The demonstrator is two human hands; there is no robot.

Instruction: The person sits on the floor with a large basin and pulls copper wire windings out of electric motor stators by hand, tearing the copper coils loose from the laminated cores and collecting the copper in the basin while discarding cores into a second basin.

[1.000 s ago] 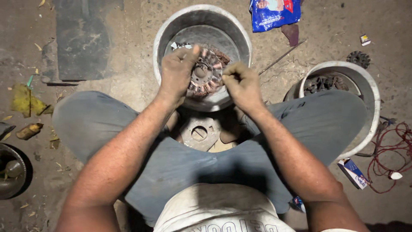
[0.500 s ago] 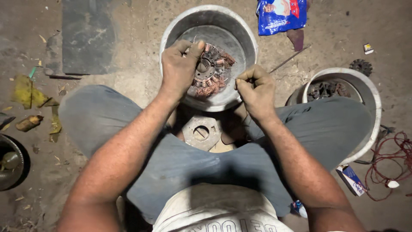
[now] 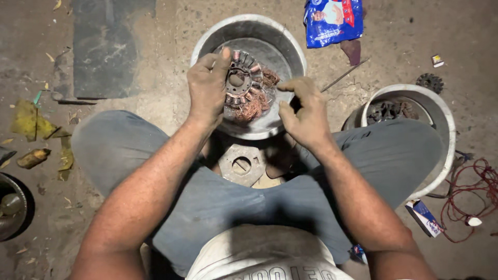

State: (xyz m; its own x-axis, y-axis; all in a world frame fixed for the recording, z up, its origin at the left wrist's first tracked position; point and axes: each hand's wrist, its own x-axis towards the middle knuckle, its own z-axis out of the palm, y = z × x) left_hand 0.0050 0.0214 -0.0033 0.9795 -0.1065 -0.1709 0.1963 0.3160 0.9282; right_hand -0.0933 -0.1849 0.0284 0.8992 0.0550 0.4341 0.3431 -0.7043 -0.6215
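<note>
Head view, looking straight down: I see the person seated on a dirt floor (image 3: 166,31), knees spread, both bare hands raised over a metal bowl (image 3: 290,52). My left hand (image 3: 207,88) clamps a round stator (image 3: 248,85) by its left edge, thumb up along the rim and fingers curled behind it; the grip is closed firmly on the part. Copper wire (image 3: 250,110) hangs in a loose tangle from the stator's lower right. The stator sits tilted, held just above the bowl's inside, between the two hands. My right hand (image 3: 303,111) is just beside the stator on its right, thumb and forefinger pinched narrow; I cannot tell whether a strand of wire is caught between them.

Below the bowl, between the knees, lies a flat metal plate (image 3: 241,165) with a round hole. A second bowl (image 3: 441,111) stands near the right knee with dark parts inside. A blue packet (image 3: 332,21) lies beyond the first bowl, a thin rod (image 3: 345,75) next to it. Red wire (image 3: 477,197) coils at the far right, and a dark slab (image 3: 106,46) lies at upper left.
</note>
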